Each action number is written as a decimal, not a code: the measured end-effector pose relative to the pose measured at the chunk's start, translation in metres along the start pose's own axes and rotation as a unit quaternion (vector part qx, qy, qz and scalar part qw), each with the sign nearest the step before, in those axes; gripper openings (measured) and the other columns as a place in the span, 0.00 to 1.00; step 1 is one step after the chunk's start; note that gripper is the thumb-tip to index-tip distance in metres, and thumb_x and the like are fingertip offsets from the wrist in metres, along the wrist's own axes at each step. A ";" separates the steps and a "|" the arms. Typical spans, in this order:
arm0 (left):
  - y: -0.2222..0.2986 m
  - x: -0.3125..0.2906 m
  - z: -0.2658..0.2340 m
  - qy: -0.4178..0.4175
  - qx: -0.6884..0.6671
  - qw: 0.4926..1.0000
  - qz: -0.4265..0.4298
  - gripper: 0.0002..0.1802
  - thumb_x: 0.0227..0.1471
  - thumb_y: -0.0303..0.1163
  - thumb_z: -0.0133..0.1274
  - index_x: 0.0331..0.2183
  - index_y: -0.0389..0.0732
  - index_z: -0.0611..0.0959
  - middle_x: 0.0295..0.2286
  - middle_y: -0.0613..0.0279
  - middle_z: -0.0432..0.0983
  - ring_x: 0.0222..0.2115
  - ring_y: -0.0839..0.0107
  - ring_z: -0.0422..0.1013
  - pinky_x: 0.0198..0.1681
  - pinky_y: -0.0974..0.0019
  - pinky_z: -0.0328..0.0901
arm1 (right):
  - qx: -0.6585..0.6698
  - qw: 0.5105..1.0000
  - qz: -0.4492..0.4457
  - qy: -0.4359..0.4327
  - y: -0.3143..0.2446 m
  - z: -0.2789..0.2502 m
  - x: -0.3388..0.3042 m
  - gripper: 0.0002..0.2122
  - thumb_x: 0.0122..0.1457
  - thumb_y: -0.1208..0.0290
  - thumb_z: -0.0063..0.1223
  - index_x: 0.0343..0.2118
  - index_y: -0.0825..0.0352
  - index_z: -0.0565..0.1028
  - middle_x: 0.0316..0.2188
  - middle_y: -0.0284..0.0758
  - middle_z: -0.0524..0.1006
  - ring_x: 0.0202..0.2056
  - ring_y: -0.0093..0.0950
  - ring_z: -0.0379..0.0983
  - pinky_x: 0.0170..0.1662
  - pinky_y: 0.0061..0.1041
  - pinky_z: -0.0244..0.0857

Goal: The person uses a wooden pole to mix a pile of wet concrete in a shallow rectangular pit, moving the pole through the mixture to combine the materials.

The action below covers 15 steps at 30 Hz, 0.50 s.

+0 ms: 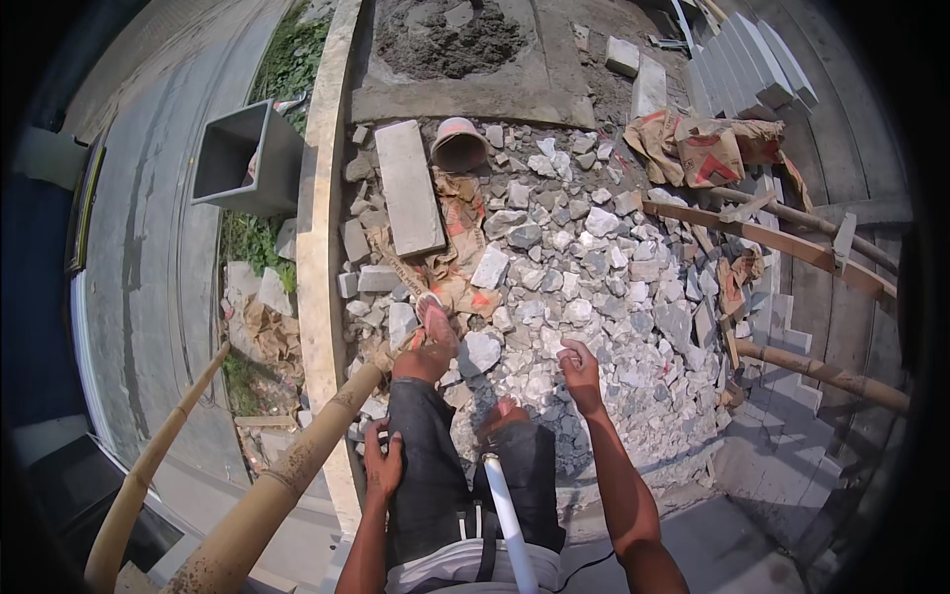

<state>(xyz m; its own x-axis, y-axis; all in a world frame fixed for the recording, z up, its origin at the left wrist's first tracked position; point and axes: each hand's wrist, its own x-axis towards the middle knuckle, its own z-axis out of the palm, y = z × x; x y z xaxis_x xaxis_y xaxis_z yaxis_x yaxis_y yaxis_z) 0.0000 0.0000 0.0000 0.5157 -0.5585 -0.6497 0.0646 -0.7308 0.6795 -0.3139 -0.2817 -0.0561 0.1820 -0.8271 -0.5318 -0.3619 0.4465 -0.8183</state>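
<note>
My left hand rests on my left thigh, on the dark trouser leg, fingers spread and holding nothing. My right hand is stretched forward over a bed of broken grey stones, fingers curled loosely, nothing visibly in it. My left foot in a pink sandal stands on the rubble beside a thick bamboo pole. A white pipe-like handle leans between my legs.
A long grey concrete slab and an overturned bucket lie on the rubble, with torn cement bags at the right. A mortar heap sits beyond. A concrete kerb runs along the left, with a square grey planter outside it.
</note>
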 end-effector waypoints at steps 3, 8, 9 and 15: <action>0.098 0.094 -0.009 -0.006 0.011 0.999 -0.038 0.28 0.56 0.34 0.51 0.56 0.36 0.66 0.51 0.44 0.67 0.53 0.51 0.65 0.59 0.53 0.58 | -0.049 0.998 0.019 0.016 -0.076 0.037 0.081 0.15 0.59 0.73 0.52 0.49 0.69 0.74 0.35 0.38 0.79 0.34 0.25 0.75 0.40 0.25 0.68; 0.213 0.340 -0.111 0.040 0.129 0.989 0.053 0.20 0.54 0.32 0.47 0.49 0.37 0.73 0.44 0.43 0.73 0.44 0.50 0.72 0.48 0.56 0.66 | -0.089 0.976 0.182 0.074 -0.068 0.118 0.170 0.14 0.56 0.73 0.51 0.45 0.69 0.75 0.27 0.33 0.77 0.26 0.21 0.72 0.30 0.23 0.67; 0.245 0.360 -0.115 0.000 0.071 0.997 -0.019 0.19 0.53 0.31 0.46 0.48 0.37 0.74 0.42 0.44 0.74 0.42 0.49 0.73 0.47 0.55 0.67 | -0.105 0.972 0.198 0.073 -0.063 0.101 0.184 0.14 0.56 0.73 0.51 0.45 0.69 0.75 0.27 0.33 0.77 0.26 0.21 0.72 0.30 0.23 0.67; 0.378 0.495 -0.191 -0.005 0.048 0.999 -0.014 0.15 0.55 0.26 0.47 0.45 0.36 0.76 0.37 0.50 0.77 0.37 0.62 0.75 0.42 0.60 0.69 | -0.158 0.971 0.158 0.081 -0.136 0.187 0.283 0.13 0.57 0.72 0.50 0.45 0.68 0.74 0.22 0.29 0.73 0.21 0.18 0.68 0.23 0.21 0.62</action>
<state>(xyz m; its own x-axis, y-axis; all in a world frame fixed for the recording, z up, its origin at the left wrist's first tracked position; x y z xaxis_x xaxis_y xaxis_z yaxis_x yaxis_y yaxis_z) 0.4428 -0.4777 0.0006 0.5071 -0.5410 -0.6710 -0.0039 -0.7799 0.6259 -0.0422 -0.5125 -0.1357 -0.1202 -0.7198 -0.6837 -0.6431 0.5811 -0.4988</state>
